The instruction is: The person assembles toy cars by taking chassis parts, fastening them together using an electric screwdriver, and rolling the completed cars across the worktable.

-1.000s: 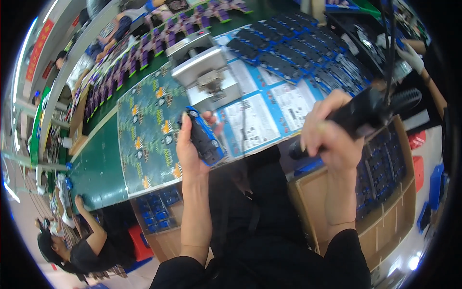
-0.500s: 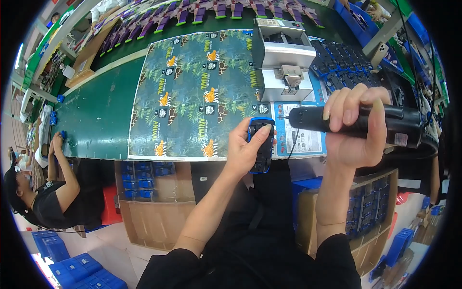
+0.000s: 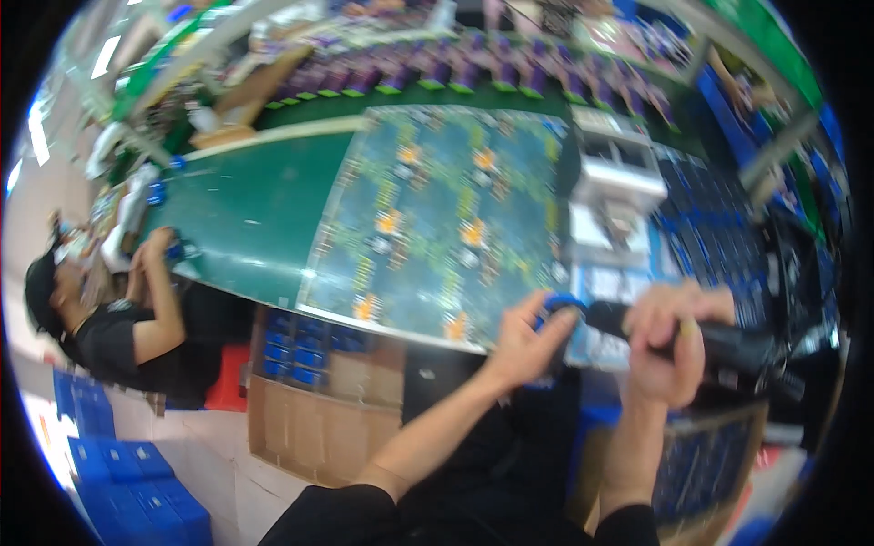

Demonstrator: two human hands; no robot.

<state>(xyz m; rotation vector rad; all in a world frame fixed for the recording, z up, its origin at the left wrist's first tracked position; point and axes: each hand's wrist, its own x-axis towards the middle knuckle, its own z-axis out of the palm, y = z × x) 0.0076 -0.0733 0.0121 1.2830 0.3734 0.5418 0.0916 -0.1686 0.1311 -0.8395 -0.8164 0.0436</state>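
My left hand (image 3: 526,350) is closed around a small blue and black toy car (image 3: 563,300), its thumb pressed on top. Most of the car is hidden by the fingers and blurred. My right hand (image 3: 669,338) grips a black electric screwdriver (image 3: 728,348) held almost level, its nose pointing left. The nose is right beside the car; whether the bit touches it, I cannot tell. Behind the screwdriver stands a metal screw feeder (image 3: 621,182). Several dark blue-edged car parts (image 3: 706,214) lie in rows to its right.
A green sheet with animal print (image 3: 437,227) covers part of the green table (image 3: 264,196). Purple and green pieces (image 3: 442,68) line the far side. Below the table edge are cardboard boxes (image 3: 300,428) holding blue items. A co-worker (image 3: 137,318) sits at the left.
The view has swung, so the table appears shifted right and down. The screwdriver's nose has come closer to the toy car, which my left hand now covers more.
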